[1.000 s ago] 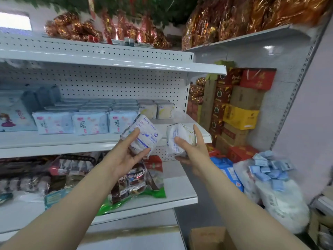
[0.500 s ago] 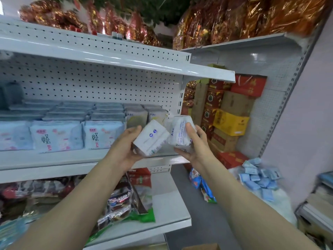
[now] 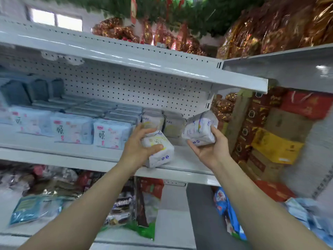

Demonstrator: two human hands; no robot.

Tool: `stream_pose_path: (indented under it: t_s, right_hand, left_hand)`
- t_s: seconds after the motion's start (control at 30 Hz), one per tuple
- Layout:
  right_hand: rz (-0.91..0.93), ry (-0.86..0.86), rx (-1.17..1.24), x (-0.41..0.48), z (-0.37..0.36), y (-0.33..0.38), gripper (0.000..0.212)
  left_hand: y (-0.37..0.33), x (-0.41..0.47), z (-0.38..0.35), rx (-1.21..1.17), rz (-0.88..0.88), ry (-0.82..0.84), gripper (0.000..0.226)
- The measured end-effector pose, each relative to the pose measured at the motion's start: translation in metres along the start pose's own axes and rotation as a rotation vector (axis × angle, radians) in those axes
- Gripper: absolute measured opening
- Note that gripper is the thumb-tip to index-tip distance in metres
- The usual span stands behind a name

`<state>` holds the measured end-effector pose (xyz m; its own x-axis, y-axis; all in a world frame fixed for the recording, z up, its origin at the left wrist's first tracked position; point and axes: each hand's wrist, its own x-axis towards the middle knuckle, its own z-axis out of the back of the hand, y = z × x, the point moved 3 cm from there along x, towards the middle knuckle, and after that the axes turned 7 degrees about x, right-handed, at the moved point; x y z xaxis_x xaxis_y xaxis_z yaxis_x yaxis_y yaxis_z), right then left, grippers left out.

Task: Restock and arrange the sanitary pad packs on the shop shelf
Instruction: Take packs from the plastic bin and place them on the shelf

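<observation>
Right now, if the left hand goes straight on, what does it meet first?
Its held pack would likely reach the pale upright pack behind it on the shelf; depth unclear.

bright, even light fills the shop, and a window (image 3: 55,19) at the top left is blown out white. glare streaks the upper shelf (image 3: 162,69). motion blur smears the whole frame, worst over the left packs (image 3: 72,130) and right boxes (image 3: 275,147). the wide lens bends lines near the edges. shadows are soft.
</observation>
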<state>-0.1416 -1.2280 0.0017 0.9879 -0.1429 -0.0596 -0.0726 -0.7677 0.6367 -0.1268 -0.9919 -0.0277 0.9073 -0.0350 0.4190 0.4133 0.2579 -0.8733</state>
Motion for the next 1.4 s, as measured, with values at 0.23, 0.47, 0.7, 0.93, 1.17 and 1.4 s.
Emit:
stream_pose_path:
  t_s: [0.23, 0.47, 0.7, 0.93, 1.17, 1.4]
  right_hand:
    - [-0.064, 0.055, -0.017, 0.004, 0.009, 0.006, 0.057]
    - [-0.058, 0.097, -0.043, -0.005, 0.010, 0.008, 0.050]
    - [-0.049, 0.016, -0.061, -0.005, 0.023, 0.011, 0.028]
    - [-0.017, 0.036, -0.069, -0.003, 0.024, 0.014, 0.034]
    - [0.006, 0.067, -0.029, -0.003, 0.029, 0.020, 0.039]
    - [0.006, 0.097, -0.045, -0.003, 0.031, 0.022, 0.042]
  left_hand:
    - [-0.019, -0.015, -0.008, 0.174, -0.027, -0.078, 0.066]
    - [-0.018, -0.013, -0.017, 0.186, 0.125, -0.104, 0.104]
    - [-0.005, -0.005, -0.021, 0.107, 0.231, -0.022, 0.094]
    - [-0.007, -0.001, -0.020, -0.144, 0.242, 0.064, 0.077]
    - [-0.011, 0.001, -0.024, -0.302, 0.297, 0.141, 0.069]
    - [-0.017, -0.001, -0.026, -0.423, 0.309, 0.185, 0.068]
